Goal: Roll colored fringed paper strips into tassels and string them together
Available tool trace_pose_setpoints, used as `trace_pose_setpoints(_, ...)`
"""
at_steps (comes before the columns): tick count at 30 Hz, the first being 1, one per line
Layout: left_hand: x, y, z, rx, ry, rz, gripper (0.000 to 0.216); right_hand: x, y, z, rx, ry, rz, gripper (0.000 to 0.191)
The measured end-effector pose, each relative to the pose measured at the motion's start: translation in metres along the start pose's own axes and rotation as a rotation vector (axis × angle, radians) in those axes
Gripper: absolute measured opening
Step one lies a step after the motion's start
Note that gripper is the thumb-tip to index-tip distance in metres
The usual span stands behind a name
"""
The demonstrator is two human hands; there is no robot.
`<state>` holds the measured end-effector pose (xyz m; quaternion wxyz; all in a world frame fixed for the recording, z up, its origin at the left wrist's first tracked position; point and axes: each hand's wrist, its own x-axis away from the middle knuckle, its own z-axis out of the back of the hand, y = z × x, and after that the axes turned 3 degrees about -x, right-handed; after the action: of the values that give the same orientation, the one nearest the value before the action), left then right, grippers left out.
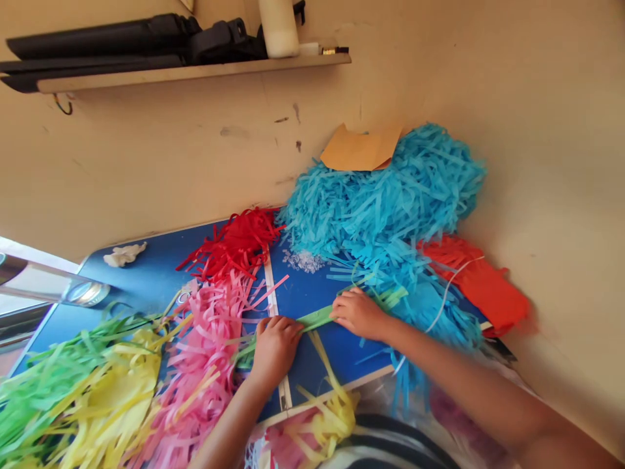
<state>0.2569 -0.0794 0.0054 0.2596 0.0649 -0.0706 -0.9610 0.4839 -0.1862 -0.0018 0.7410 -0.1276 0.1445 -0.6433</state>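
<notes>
A flat bundle of green tissue paper strips (pixel 315 318) stretches between my hands above the blue table (pixel 303 365). My left hand (pixel 276 345) is closed around its left part, knuckles up. Farther right, my right hand (pixel 359 314) pinches the same green bundle, whose loose ends stick out beyond the fingers. Yellow fringed paper (pixel 336 410) dangles below, at the table's front edge near my body. Pink fringed paper (pixel 208 345) lies just left of my left hand. A big blue fringed heap (pixel 385 195) rises behind my right hand. My fingertips are partly hidden.
Red fringe (pixel 241 241), clear bits (pixel 303 260), yellow fringe (pixel 117 391) and green fringe (pixel 53 365) lie on the table. A glass (pixel 88 293) stands far left. Orange-red paper (pixel 481 280) sits right, an orange card (pixel 361 150) on the heap. A wall shelf (pixel 195 73) hangs above.
</notes>
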Motion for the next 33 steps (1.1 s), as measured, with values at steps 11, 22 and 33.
trace_pose_setpoints(11,-0.01,-0.008,-0.004,0.073,-0.059,0.157,0.039,-0.017,0.008,-0.008,-0.104,0.066,-0.294,0.02)
trace_pose_setpoints(22,-0.023,-0.005,0.001,-0.046,-0.148,0.169,0.036,-0.026,0.008,-0.01,-0.024,0.035,-0.379,0.023)
trace_pose_setpoints(33,-0.023,0.001,0.011,-0.14,-0.018,-0.26,0.019,-0.015,-0.015,0.006,0.238,0.085,0.241,0.02)
